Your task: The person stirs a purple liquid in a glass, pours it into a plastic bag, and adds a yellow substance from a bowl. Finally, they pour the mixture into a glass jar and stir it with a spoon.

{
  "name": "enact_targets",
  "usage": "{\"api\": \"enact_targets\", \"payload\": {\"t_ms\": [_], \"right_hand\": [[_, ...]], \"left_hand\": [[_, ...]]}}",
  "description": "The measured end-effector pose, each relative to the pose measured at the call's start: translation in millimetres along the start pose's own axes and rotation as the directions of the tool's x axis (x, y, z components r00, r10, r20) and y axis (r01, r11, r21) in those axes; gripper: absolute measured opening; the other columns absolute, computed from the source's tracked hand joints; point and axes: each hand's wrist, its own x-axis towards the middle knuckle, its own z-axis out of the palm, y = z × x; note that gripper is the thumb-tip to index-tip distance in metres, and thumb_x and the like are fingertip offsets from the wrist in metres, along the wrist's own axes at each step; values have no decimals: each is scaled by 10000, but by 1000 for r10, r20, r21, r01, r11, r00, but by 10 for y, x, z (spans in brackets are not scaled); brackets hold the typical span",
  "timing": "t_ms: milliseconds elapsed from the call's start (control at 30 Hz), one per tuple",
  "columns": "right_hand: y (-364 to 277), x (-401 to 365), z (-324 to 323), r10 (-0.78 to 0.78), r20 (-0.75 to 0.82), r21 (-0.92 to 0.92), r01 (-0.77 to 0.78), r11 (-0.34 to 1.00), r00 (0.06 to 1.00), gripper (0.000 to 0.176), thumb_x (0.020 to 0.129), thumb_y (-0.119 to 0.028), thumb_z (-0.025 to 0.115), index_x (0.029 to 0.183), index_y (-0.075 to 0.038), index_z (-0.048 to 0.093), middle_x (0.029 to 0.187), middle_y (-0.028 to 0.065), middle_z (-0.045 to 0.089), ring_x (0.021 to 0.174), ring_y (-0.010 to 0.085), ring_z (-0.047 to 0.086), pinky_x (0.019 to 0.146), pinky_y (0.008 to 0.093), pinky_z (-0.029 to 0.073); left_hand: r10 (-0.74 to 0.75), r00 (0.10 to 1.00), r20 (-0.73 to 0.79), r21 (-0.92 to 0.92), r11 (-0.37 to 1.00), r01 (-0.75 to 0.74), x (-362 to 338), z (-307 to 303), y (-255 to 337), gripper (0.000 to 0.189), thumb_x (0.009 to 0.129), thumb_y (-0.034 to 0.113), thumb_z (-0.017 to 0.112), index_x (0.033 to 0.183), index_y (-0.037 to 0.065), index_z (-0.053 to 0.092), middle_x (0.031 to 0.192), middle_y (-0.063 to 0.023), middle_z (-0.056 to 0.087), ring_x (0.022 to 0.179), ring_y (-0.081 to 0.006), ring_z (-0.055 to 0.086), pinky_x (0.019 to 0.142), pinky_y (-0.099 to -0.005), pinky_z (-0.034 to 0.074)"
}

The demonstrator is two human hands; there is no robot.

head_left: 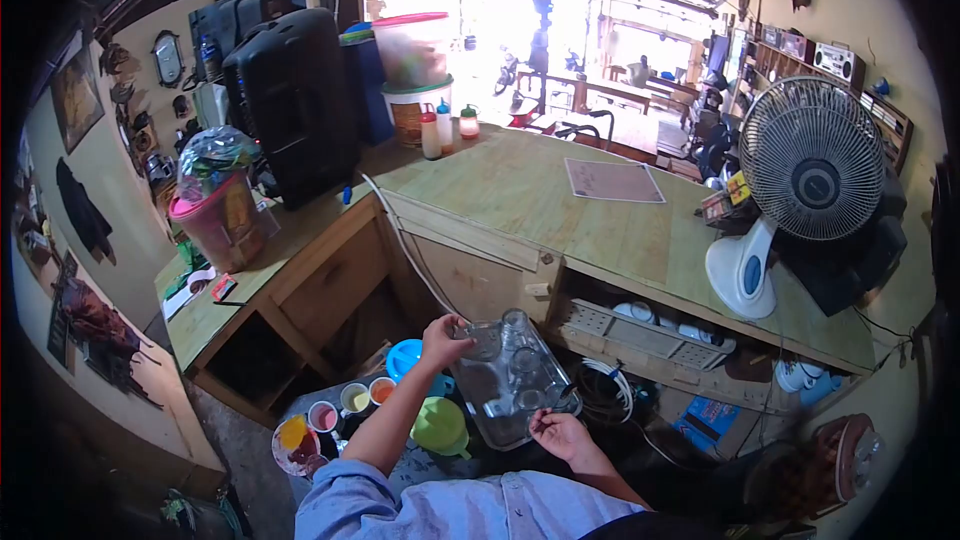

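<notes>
A metal tray [485, 408] lies in front of me, with several clear glasses [514, 322] on it. At its far left corner, the fingers of my left hand [443, 342] are closed on a clear glass [483, 342]. My right hand [562, 437] is at the near right edge of the tray, fingers curled in. Whatever is between those fingers is too small to make out. Left of the tray are a light green bowl-like container [440, 426] and a blue lid or container [405, 360], partly behind my left forearm.
Several cups, one with pink contents [323, 416], stand at the left of the low table. Beyond is a wooden counter [500, 180] with a black speaker [290, 105], sauce bottles [430, 132] and a white fan [740, 270]. Coiled cable [612, 385] lies right of the tray.
</notes>
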Motion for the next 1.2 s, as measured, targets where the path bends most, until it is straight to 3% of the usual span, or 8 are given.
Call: {"api": "enact_targets", "payload": {"t_ms": [67,133,167,233,333,533,800,1200], "right_hand": [[105,7,155,-59,-9,-93,58,994,998,190,808,107,454,819,-66,533,916,135,596,885,262,606,799,392,519],[206,33,271,-71,50,-159,78,984,996,200,804,114,447,821,-68,529,935,141,597,890,271,606,802,401,518],[257,42,330,-87,107,-217,109,970,990,210,799,120,440,823,-71,524,954,147,597,896,279,605,804,410,518],[435,61,487,-176,145,-348,216,912,974,183,806,108,470,842,-65,518,967,152,596,895,283,609,817,417,520],[826,-3,881,-290,214,-528,361,769,933,129,845,62,520,857,-64,493,983,158,591,895,286,616,829,420,525],[1541,127,1024,-434,402,-775,552,308,806,299,851,-89,712,940,-102,427,915,9,518,801,65,526,681,240,456],[2063,312,900,-315,422,-798,513,316,850,408,761,78,699,957,-95,385,1048,66,570,1004,151,605,857,290,508],[2650,522,75,-178,547,-835,518,-186,818,623,717,-13,783,1234,38,440,1242,121,573,1114,177,574,947,327,476]], "left_hand": [[-60,998,-18,-201,978,55,-203,-196,78,410,641,259,853,952,116,628,952,-42,623,976,-244,610,832,-397,526],[-291,910,294,-769,494,406,-466,-416,213,354,766,236,793,1044,140,597,1039,-19,608,995,-230,599,861,-457,542],[-295,912,287,-772,493,402,-536,-439,145,354,766,236,793,1044,140,597,1039,-19,608,995,-230,599,861,-457,542],[-337,774,536,-830,-43,556,-738,-444,-36,381,850,211,722,1175,161,530,1171,-38,579,1047,-279,593,867,-537,543],[-276,699,660,-751,-243,614,-1100,-519,-101,440,887,240,678,1266,169,465,1259,-78,551,1151,-311,564,904,-533,533],[-64,720,691,-719,-152,678,-1797,-872,-2,462,953,323,563,1327,90,423,1296,-126,540,1195,-326,537,1006,-597,419],[-284,887,365,-824,344,449,-2348,-1319,-204,383,778,-25,741,911,143,424,936,18,560,863,-98,582,683,-245,477],[-290,860,420,-415,781,466,-2687,-1701,-983,530,630,184,888,637,127,361,625,65,448,652,-50,429,668,-241,459]]}}
